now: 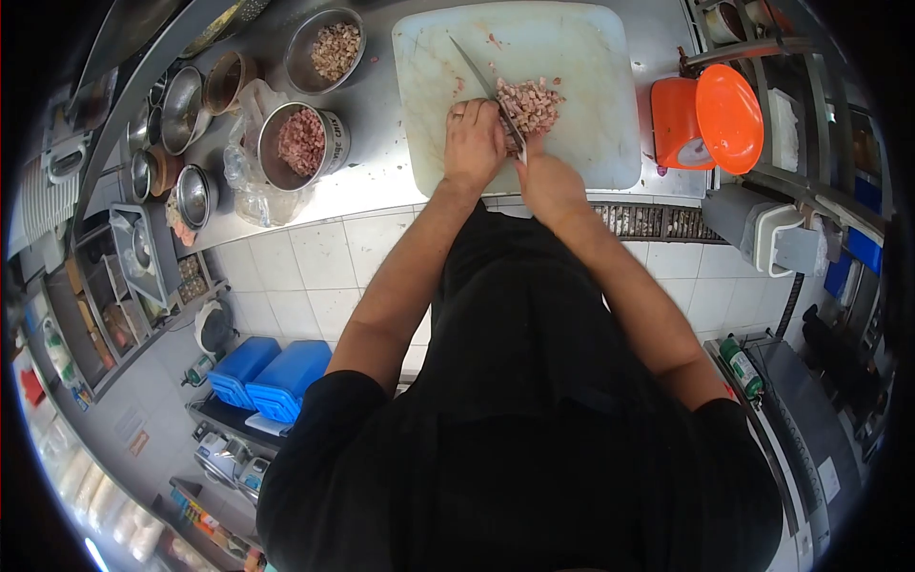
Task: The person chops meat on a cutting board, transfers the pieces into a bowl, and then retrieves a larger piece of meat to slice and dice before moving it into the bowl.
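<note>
My right hand [553, 185] is wrapped round the handle of a long knife [477, 73], whose blade points up and left over a pale cutting board [596, 57]. Just left of the blade, my left hand [474, 140] is closed, with its fingers curled down at the board; what they press on is hidden. A pile of diced pinkish meat [531, 103] lies right of the blade, with small scraps elsewhere on the board.
Left of the board stand a metal bowl of pink meat [301, 141] and another of lighter diced pieces [335, 51], near a plastic bag [250, 176]. An orange scale [679, 124] is on the right. Nested bowls [193, 198] sit far left.
</note>
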Demonstrator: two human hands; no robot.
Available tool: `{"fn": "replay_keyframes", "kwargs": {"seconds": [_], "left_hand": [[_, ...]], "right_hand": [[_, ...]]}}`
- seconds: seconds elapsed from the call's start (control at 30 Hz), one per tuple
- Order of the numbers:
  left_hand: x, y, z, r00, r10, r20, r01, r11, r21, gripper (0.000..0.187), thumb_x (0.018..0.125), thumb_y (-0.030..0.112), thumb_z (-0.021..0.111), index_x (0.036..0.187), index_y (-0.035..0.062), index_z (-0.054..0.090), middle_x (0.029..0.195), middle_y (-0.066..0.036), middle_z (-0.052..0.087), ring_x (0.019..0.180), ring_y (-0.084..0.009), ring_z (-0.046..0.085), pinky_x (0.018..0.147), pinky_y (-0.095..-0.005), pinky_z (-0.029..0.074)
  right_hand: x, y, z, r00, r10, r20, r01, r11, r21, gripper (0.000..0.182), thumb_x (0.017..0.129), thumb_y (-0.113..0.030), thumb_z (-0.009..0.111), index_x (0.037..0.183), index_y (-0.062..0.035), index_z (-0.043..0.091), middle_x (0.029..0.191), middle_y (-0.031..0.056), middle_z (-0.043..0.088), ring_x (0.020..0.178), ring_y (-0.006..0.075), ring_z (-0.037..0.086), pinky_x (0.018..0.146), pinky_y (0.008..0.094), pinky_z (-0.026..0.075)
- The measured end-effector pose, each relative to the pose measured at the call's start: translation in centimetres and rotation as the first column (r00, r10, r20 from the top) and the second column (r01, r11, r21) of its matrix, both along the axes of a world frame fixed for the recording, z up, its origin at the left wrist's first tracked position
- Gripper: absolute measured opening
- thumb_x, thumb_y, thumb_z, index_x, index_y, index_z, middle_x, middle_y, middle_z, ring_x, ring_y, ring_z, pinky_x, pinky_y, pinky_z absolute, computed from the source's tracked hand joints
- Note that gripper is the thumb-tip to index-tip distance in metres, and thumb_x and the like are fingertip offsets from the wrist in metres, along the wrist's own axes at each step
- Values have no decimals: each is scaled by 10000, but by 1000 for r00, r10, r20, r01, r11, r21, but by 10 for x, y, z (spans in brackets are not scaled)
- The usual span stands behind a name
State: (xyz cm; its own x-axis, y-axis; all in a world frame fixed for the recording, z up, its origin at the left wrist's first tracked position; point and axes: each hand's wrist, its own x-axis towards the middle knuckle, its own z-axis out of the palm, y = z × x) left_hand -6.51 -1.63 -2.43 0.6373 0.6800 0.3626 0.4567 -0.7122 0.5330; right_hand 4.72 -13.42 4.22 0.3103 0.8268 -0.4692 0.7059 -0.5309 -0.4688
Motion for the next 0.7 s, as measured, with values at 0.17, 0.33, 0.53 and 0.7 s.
{"fn": "replay_keyframes", "kwargs": {"seconds": [0.17, 0.33, 0.53, 0.7], "left_hand": [[-9, 1, 12, 1000, 5, -26, -8, 995, -95, 162, 951, 39, 620, 1112, 45, 630, 1077, -160, 670, 1057, -395, 619, 967, -506, 483], [-14, 0, 10, 997, 3, -74, -5, 1000, -30, 183, 942, 41, 628, 1125, 48, 628, 1100, -155, 668, 1060, -391, 618, 955, -502, 483], [-9, -2, 0, 999, 15, -46, -14, 1000, 26, 227, 862, 44, 678, 1087, 40, 644, 1107, -154, 672, 1079, -372, 618, 982, -500, 476], [-12, -4, 3, 999, 12, -32, -13, 1000, -24, 180, 930, 34, 644, 1109, 49, 635, 1102, -154, 670, 1053, -386, 621, 952, -500, 485]], "right_hand": [[16, 5, 32, 999, 47, 8, -47, 998, 44, 323, 1058, -238, 611, 1211, 33, 526, 927, 277, 755, 915, 475, 750, 832, 576, 579], [8, -46, 90, 995, 99, 8, -97, 984, -149, 306, 1059, -232, 607, 1187, 33, 524, 925, 287, 752, 914, 474, 750, 829, 576, 580], [-13, -34, 14, 1000, -3, -8, 3, 999, -39, 298, 1062, -233, 602, 1172, 33, 524, 920, 281, 754, 907, 473, 750, 820, 582, 579], [5, 7, 9, 999, 40, 3, -40, 996, 79, 310, 1057, -242, 614, 1180, 31, 533, 921, 277, 756, 904, 467, 751, 811, 573, 584]]}}
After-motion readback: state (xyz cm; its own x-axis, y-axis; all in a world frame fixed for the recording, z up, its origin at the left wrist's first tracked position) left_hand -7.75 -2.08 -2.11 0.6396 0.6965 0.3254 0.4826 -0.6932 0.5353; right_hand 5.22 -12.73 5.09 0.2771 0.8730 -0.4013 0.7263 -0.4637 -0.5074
